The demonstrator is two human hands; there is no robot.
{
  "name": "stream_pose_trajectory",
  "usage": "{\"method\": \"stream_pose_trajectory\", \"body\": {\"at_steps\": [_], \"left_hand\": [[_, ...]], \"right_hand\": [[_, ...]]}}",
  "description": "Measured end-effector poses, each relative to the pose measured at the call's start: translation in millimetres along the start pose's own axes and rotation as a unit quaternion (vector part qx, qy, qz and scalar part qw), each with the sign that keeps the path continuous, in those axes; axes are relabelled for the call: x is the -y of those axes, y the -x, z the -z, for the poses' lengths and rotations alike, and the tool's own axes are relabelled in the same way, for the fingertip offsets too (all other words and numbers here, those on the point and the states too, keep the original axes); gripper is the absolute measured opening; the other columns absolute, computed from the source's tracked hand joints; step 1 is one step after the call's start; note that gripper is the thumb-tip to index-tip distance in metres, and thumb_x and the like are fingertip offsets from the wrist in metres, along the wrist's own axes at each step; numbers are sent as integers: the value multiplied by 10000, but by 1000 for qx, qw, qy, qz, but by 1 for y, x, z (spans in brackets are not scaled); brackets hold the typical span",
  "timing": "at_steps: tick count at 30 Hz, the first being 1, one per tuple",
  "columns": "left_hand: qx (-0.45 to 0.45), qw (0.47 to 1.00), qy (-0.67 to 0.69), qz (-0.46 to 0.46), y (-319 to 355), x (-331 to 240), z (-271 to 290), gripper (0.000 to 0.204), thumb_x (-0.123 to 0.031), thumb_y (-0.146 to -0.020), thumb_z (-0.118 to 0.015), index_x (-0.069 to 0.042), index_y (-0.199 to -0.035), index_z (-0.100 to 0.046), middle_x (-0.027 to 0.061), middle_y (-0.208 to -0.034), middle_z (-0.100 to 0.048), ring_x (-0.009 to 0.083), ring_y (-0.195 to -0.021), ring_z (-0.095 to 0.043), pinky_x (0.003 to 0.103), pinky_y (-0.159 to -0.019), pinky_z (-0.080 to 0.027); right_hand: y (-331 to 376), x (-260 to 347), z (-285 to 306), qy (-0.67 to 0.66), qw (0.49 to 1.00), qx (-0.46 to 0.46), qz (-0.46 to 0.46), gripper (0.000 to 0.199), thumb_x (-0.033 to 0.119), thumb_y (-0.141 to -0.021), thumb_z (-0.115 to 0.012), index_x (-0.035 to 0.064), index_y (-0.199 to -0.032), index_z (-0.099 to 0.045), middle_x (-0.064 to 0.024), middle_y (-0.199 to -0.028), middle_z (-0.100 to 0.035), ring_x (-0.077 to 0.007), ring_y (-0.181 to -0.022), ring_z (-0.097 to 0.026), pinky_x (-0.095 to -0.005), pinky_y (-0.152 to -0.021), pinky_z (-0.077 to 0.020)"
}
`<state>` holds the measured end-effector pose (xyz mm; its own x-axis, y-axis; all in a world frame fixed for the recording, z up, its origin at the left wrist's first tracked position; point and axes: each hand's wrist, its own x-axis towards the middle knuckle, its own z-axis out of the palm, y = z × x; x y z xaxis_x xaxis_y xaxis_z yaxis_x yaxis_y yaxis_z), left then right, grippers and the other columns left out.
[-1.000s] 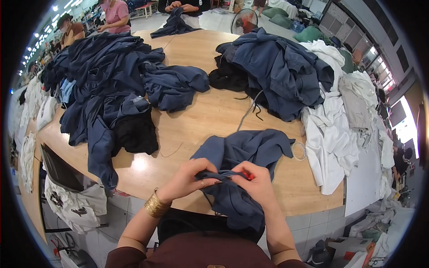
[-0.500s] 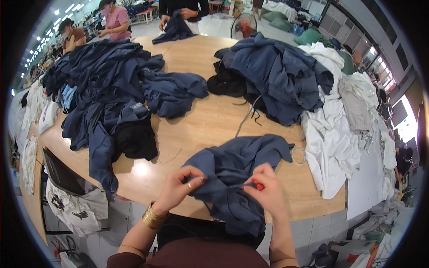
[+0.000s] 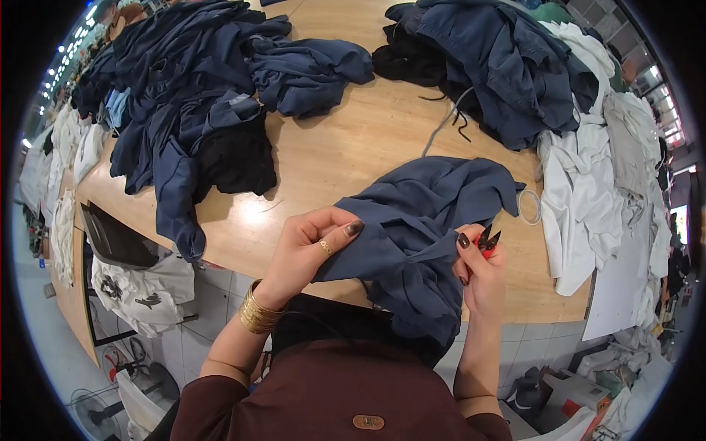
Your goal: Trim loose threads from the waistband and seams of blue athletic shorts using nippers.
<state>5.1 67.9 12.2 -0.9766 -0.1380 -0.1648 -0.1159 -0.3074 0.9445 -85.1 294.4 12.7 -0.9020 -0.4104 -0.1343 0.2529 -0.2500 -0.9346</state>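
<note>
A navy blue garment point(image 3: 434, 195) lies crumpled at the table's near edge, part of it hanging over that edge. My left hand point(image 3: 312, 242), wearing a ring and a gold bangle, is closed in a pinch on the cloth's left side. Red-handled thread snips point(image 3: 490, 241) with dark pointed blades are tucked in my right hand point(image 3: 482, 275), blades pointing away from me. The thumb and finger of that same hand also pinch the garment. Between the two hands the cloth is stretched, with folds running across it.
Heaps of navy clothes point(image 3: 176, 66) and black cloth point(image 3: 239, 154) cover the table's left. Another navy pile point(image 3: 500, 66) sits at the far right, beside white garments point(image 3: 585, 206). A grey cord point(image 3: 446, 121) and a pale ring point(image 3: 529, 207) lie on the wooden table point(image 3: 331, 162).
The view has tilted down, so the people at the back have mostly left it. My hands have moved apart, drawing the cloth out between them, and the snips' blades now show.
</note>
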Motion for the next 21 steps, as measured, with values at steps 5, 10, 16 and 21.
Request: {"method": "stream_pose_trajectory", "body": {"at_steps": [5,10,16,21], "left_hand": [[1,1000,11,-3,4,4,3,133,-67,-904,-539,36,-976,-583,-24,-838,-588,4,-764,-499,148,-693,-411],[5,1000,-10,-2,1,3,4,125,-84,-907,-541,21,-966,-573,-44,-809,-557,-1,-754,-472,144,-673,-391],[47,995,-75,33,1,-2,-6,132,-112,-892,-577,4,-955,-586,-70,-763,-517,-9,-703,-416,139,-624,-355],[22,998,-24,48,4,-2,-8,132,-113,-899,-565,8,-940,-598,-77,-771,-519,-13,-720,-423,143,-628,-362]], "right_hand": [[3,3,-7,35,999,-20,-1,105,90,-846,-617,16,-773,-606,59,-554,-433,-3,-435,-321,-178,-404,-211],[4,8,-11,57,998,-28,3,105,92,-836,-633,19,-762,-618,80,-551,-428,10,-445,-314,-176,-410,-194],[3,9,-15,86,995,-38,30,88,77,-832,-633,13,-772,-629,86,-565,-450,21,-456,-324,-168,-413,-195],[7,13,-12,181,981,-54,39,98,62,-826,-630,-8,-764,-600,57,-613,-472,-23,-564,-367,-175,-519,-267]]}}
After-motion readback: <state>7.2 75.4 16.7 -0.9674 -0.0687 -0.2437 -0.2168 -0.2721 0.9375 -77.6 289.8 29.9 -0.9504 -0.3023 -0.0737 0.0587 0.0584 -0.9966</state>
